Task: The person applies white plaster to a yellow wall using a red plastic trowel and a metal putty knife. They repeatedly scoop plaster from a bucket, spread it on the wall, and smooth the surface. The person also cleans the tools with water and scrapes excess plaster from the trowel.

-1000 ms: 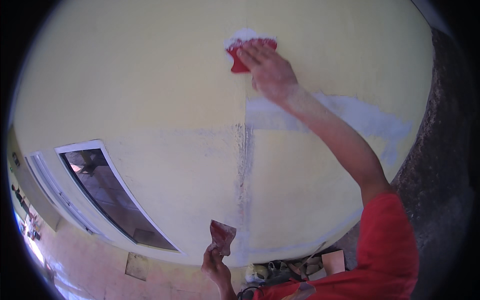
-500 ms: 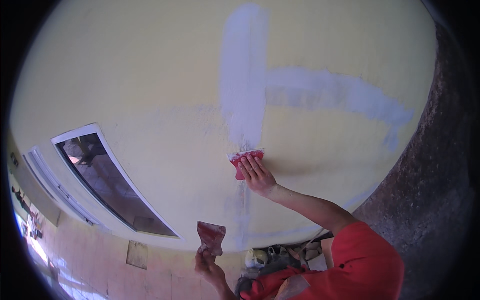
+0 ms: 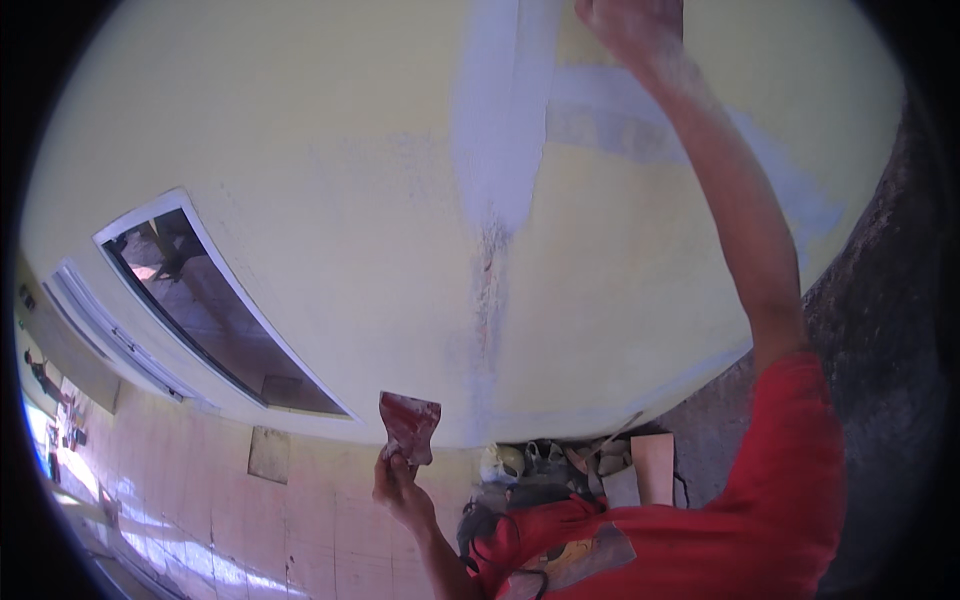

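My left hand (image 3: 398,480) is closed on the narrow end of a red, white-smeared putty spreader (image 3: 408,420), held low in front of the pale yellow wall (image 3: 300,90). My right hand (image 3: 640,30) is raised to the top edge of the picture, blurred and cut off, so what its fingers hold is unclear. Left of it runs a broad upright band of white filler (image 3: 500,120) on the wall, joined by a sideways white patch to the right. Below the band shows a rough, scuffed seam (image 3: 487,290).
A white-framed window (image 3: 210,320) is at left, beside another white frame. Along the wall's foot lie bags (image 3: 501,462), boards (image 3: 652,467) and a square plate (image 3: 268,452) on pink floor tiles. A dark rough surface (image 3: 865,360) borders the wall at right.
Over the last second my right hand went down the seam with a red spreader, then up to the top edge. The white band has grown. My left hand shifted slightly left and up.
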Action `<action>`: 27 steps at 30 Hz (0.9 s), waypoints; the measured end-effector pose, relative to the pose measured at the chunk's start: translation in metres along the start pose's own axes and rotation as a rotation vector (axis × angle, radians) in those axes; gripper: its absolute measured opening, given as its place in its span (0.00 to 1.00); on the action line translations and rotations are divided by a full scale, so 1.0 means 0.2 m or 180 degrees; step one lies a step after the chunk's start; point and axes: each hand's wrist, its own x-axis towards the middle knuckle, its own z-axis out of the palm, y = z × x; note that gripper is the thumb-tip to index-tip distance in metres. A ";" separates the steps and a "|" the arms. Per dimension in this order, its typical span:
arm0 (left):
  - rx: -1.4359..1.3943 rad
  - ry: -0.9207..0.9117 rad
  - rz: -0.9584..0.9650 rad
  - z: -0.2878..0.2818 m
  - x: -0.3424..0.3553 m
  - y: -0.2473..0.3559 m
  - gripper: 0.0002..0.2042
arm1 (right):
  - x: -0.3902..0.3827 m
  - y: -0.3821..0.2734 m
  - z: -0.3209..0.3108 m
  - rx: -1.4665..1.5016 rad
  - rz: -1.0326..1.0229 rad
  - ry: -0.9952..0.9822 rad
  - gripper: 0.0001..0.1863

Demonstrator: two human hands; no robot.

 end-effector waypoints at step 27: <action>0.0447 0.0109 -0.0606 -0.15 0.03 -0.27 0.15 | -2.51 -1.17 0.33 0.1324 -0.0162 -0.2297 0.24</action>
